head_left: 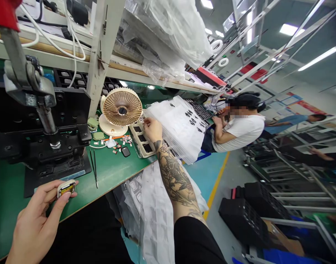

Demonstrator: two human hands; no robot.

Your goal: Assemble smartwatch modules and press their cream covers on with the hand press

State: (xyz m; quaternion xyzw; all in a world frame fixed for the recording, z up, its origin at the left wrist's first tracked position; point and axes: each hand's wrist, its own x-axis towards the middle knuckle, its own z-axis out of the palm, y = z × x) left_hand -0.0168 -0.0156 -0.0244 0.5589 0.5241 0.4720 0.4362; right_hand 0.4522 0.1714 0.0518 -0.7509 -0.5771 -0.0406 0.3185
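Nearby on the left, the left hand (38, 220) pinches a small open casing (70, 182) with a yellow part (65, 190) inside, over the desk (109, 176). Farther right, the right hand (154, 130), fingers bent, is at a cream tray (135, 141) with dark compartments; whether it grips anything I cannot tell.

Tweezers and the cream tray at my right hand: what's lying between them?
The head view shows a small black rounded piece and scattered small parts between the tweezers and the tray on the green tabletop.
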